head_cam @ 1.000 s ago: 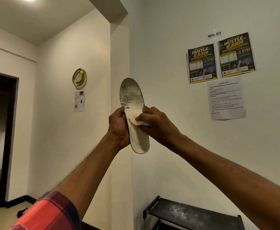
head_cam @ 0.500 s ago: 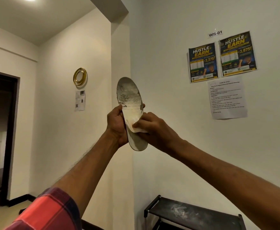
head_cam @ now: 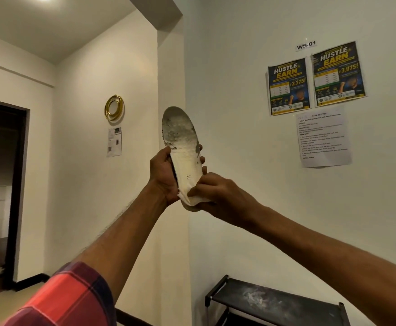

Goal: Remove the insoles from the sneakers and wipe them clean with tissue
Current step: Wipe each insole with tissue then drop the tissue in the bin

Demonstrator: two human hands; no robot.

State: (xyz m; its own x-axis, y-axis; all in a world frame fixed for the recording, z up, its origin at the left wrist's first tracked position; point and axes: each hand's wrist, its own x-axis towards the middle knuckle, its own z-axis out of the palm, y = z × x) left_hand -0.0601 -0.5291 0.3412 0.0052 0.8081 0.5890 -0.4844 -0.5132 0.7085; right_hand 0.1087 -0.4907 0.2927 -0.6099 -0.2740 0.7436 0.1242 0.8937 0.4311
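I hold a pale, worn insole [head_cam: 182,147] upright in front of the wall, toe end up, with grey dirty patches on its upper half. My left hand [head_cam: 162,175] grips its lower part from behind, fingertips showing at the right edge. My right hand [head_cam: 215,191] presses a folded white tissue [head_cam: 193,198] against the heel end of the insole, fingers curled on the tissue. No sneakers are in view.
A black shoe rack shelf [head_cam: 274,300] with a dusty white smear stands low at the right against the wall. Posters [head_cam: 314,78] and a printed sheet hang on the wall. A dark doorway [head_cam: 2,184] opens at the left.
My right hand has slid the tissue down the insole from its middle to the heel end. The insole has tilted slightly, toe leaning left.
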